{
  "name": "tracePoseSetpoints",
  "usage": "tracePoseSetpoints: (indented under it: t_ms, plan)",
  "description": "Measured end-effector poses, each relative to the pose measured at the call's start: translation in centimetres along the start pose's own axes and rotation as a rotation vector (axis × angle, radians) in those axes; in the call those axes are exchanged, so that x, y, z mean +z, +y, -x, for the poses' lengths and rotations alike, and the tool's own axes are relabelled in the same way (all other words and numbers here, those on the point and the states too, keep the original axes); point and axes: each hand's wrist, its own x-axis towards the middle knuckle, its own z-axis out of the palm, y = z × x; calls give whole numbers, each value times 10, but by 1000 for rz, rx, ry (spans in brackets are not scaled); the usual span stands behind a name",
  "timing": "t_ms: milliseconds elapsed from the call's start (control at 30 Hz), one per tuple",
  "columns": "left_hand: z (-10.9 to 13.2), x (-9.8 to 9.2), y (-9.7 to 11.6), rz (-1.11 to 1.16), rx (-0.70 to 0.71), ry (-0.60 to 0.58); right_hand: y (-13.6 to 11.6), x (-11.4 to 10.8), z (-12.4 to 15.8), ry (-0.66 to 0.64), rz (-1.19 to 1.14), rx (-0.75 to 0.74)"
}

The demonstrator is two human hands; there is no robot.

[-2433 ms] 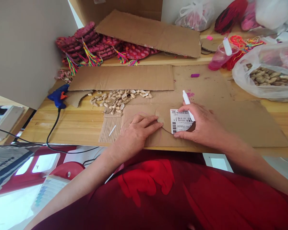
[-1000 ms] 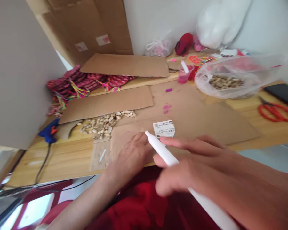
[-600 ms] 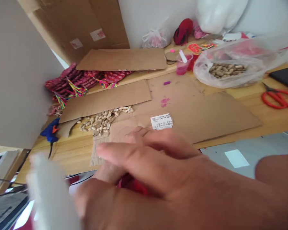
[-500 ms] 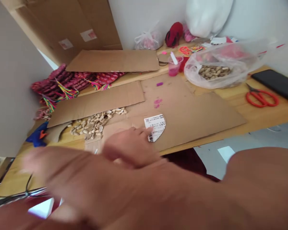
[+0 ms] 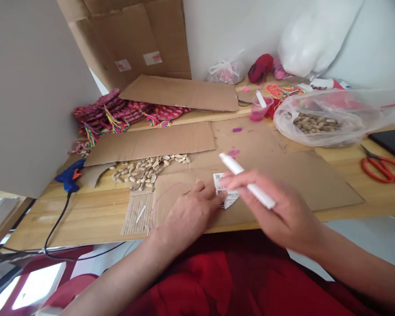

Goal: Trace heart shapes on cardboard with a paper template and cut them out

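My left hand lies flat, fingers spread, on a cardboard piece at the table's front edge. Its fingertips reach a white printed label stuck on the cardboard. My right hand hovers just right of the label, closed round a white pen whose tip points up and to the left. A faint curved line shows on the cardboard by my left hand. A large cardboard sheet spreads to the right beneath both hands.
A pile of peanut shells lies left of centre. A blue glue gun with its cord sits at the left. A clear bag of peanuts, red scissors, a phone, a pink cup and woven pink pieces surround the work area.
My right hand swept up close past the camera with the pen and has come back down beside the label. My left hand stayed on the cardboard. The view has tilted and shifted.
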Motion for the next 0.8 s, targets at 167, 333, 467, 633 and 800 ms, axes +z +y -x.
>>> tracePoseSetpoints:
  t_ms: [167, 333, 467, 633, 800]
  plan:
    - [0, -1, 5, -26, -27, -7, 60, 10, 12, 68, 178, 157]
    - [-2, -3, 6, -12, -59, 13, 69, 21, 20, 66, 280, 101]
    - [-3, -7, 6, -1, -48, 31, 69, 24, 20, 34, 309, 60]
    - [-4, -9, 10, -16, 11, 34, 73, 22, 21, -11, 356, 3]
    - [-9, -20, 2, -1, 23, -58, 73, 21, 18, -21, 394, 8]
